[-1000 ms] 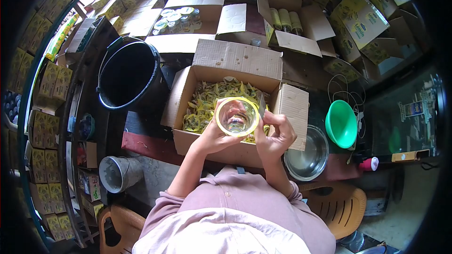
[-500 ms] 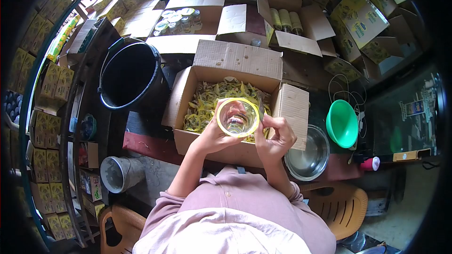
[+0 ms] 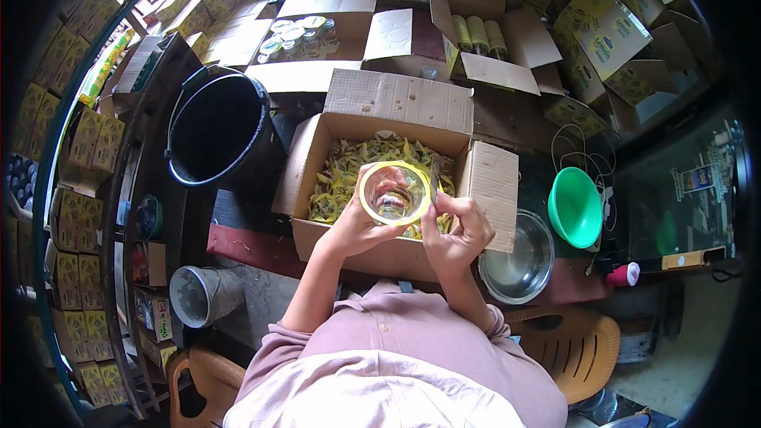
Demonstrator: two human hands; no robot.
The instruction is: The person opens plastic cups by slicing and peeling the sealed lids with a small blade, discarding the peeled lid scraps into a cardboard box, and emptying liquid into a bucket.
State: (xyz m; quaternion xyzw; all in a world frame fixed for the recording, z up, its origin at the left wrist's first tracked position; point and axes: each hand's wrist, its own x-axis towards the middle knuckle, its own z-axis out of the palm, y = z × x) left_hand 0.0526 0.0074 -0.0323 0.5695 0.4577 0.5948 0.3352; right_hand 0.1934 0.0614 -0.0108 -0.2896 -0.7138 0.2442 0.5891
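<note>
My left hand (image 3: 349, 231) is wrapped round a clear plastic cup (image 3: 396, 196) with a yellow rim. The cup's mouth faces me, and the fingers show through its wall. Against the right side of that rim, my right hand (image 3: 462, 230) pinches a thin grey knife blade (image 3: 434, 176); its handle is hidden in the fingers. Both hands hover over the near edge of an open cardboard box (image 3: 400, 93). Yellow-green trimmings (image 3: 337, 178), curled strips or scraps, fill the box beneath the cup.
A black bucket (image 3: 178, 139) stands left of the box, with a grey bucket (image 3: 190, 295) below it. On the right are a clear basin (image 3: 495, 279) and a green bowl (image 3: 576, 208). Behind, one carton (image 3: 329, 1) holds lidded cups and another (image 3: 502, 71) holds yellow cup stacks.
The cup and both hands have shifted slightly left and up in view. The blade stays at the cup's right rim, and the left hand keeps its hold.
</note>
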